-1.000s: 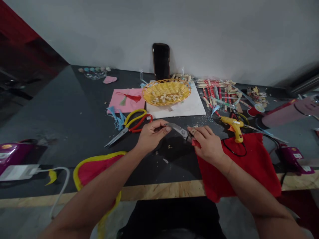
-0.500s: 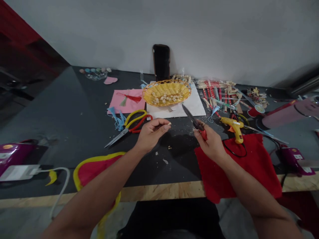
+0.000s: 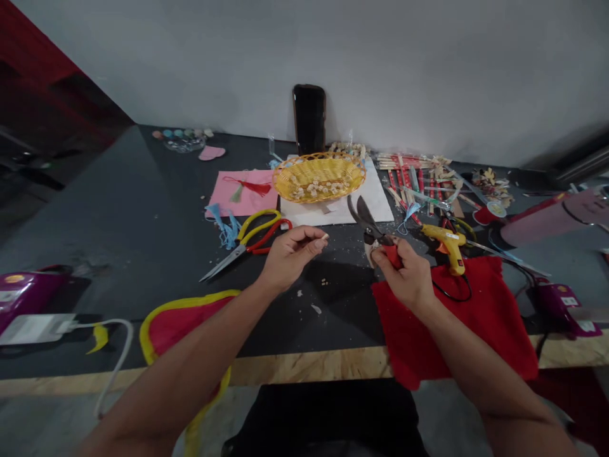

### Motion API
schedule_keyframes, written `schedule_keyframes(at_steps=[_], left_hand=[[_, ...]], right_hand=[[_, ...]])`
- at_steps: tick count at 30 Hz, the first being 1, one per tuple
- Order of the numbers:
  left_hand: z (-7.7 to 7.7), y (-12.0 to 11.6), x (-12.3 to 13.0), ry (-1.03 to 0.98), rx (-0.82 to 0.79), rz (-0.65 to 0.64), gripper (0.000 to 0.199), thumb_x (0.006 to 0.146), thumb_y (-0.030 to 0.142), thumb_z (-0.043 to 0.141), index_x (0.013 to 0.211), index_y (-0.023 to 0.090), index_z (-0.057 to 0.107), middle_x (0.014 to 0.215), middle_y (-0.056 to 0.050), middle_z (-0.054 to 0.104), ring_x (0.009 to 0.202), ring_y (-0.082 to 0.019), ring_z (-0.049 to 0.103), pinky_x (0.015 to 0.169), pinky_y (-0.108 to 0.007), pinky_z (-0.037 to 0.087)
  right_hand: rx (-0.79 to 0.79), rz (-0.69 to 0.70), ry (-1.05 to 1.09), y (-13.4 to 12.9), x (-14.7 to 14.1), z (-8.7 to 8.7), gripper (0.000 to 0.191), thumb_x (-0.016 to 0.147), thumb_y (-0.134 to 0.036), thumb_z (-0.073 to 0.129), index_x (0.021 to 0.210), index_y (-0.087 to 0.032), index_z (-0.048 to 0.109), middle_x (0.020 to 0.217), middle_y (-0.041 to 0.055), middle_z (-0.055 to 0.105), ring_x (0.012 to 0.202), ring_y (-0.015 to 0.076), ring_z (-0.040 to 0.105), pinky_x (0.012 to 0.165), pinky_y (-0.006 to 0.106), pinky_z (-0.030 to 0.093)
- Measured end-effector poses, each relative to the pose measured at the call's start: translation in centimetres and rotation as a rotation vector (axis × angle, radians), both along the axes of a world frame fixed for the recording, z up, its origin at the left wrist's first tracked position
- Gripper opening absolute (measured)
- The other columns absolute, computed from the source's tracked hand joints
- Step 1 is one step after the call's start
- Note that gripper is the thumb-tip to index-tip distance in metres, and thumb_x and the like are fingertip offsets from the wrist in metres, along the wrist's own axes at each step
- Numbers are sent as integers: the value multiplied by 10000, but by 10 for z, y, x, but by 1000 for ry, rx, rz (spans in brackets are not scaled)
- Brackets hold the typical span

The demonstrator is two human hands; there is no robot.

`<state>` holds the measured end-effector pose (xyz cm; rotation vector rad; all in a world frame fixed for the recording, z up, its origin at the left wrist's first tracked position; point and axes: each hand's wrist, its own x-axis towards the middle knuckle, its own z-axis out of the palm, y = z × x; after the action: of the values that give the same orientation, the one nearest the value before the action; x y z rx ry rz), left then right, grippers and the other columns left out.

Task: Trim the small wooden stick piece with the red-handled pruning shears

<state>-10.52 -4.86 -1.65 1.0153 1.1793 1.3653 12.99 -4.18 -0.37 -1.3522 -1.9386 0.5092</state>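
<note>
My right hand (image 3: 404,270) grips red-handled pruning shears (image 3: 369,223), whose dark blades are spread and point away from me. A small pale piece (image 3: 325,237), too small to name, is pinched between the thumb and fingers of my left hand (image 3: 295,254). Just left of that hand lie scissors (image 3: 245,244) with one yellow and one red handle loop. Tiny pale bits (image 3: 324,282) and shavings are scattered on the dark tabletop between my hands. Beyond them, a yellow woven basket (image 3: 318,174) holds several small pale pieces along its near side.
A phone (image 3: 309,119) leans against the wall. To the right are a yellow glue gun (image 3: 447,244), a red cloth (image 3: 466,324), bundled sticks (image 3: 413,178) and a pink bottle (image 3: 552,219). Pink paper (image 3: 247,206) and blue tassels (image 3: 222,225) lie left.
The shears' blades and handles have spread apart, and my right hand has loosened and turned slightly. My left hand stays almost still with its pale piece.
</note>
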Motion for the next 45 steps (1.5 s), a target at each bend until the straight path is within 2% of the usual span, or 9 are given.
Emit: schedule_keyframes(at_steps=[4, 7, 9, 11, 14, 17, 22, 39, 45], left_hand=[[2, -1, 1, -9, 1, -16, 298, 634, 386, 820, 797, 161, 711, 746, -27, 686, 638, -105, 581, 611, -228, 482], [5, -3, 3, -10, -3, -25, 314, 639, 406, 822, 790, 155, 708, 747, -34, 690, 628, -106, 581, 599, -228, 486], [6, -4, 3, -24, -1, -32, 317, 645, 411, 822, 794, 156, 708, 741, -34, 692, 608, -100, 574, 582, -223, 483], [7, -5, 3, -45, -1, -42, 315, 649, 412, 822, 798, 159, 709, 728, -31, 691, 592, -95, 570, 573, -220, 483], [5, -4, 3, -75, 8, -49, 331, 649, 423, 821, 813, 159, 708, 720, -32, 690, 580, -97, 568, 565, -227, 483], [2, -3, 1, -117, 7, -47, 366, 625, 432, 834, 833, 161, 702, 701, -23, 680, 571, -97, 565, 560, -231, 476], [1, -2, 1, -141, -24, -30, 348, 581, 385, 860, 790, 164, 691, 662, 1, 646, 556, -92, 542, 541, -223, 452], [0, -1, 3, -83, -21, -62, 212, 604, 232, 804, 768, 172, 684, 740, -1, 646, 623, -92, 551, 584, -207, 466], [2, -2, 4, -112, -39, -84, 259, 614, 327, 824, 741, 158, 675, 726, -13, 657, 609, -102, 552, 569, -218, 458]], right_hand=[[-28, 41, 40, 0, 0, 3, 183, 847, -411, 592, 831, -230, 572, 844, 34, 678, 790, 188, 637, 714, 292, 486], [-80, 266, 157, 2, 1, 3, 156, 845, -364, 602, 798, -219, 564, 972, 54, 662, 1003, 202, 612, 870, 328, 477], [-202, 436, 191, 3, 0, 2, 163, 884, -357, 553, 810, -213, 571, 1008, 55, 657, 1044, 198, 608, 900, 342, 479], [-261, 524, 159, 2, -1, 1, 179, 921, -353, 498, 911, -208, 603, 1064, 71, 655, 1081, 202, 605, 916, 361, 483], [-105, 461, -11, 0, -2, -2, 228, 925, -337, 491, 1066, -197, 604, 1257, 129, 590, 1208, 240, 529, 992, 420, 443], [92, 308, -287, -2, -2, -5, 231, 888, -310, 534, 1073, -186, 596, 1432, 165, 456, 1267, 307, 440, 1039, 511, 378], [174, 238, -518, -3, -4, -10, 223, 879, -292, 540, 1064, -181, 599, 1481, 173, 405, 1268, 336, 395, 1036, 548, 351], [228, 226, -541, -8, -9, -11, 242, 871, -327, 592, 1074, -194, 594, 1462, 151, 448, 1262, 319, 427, 1046, 522, 340], [195, 239, -438, -8, -10, -16, 264, 866, -327, 593, 1093, -197, 559, 1252, 135, 614, 1154, 290, 521, 1010, 509, 375]])
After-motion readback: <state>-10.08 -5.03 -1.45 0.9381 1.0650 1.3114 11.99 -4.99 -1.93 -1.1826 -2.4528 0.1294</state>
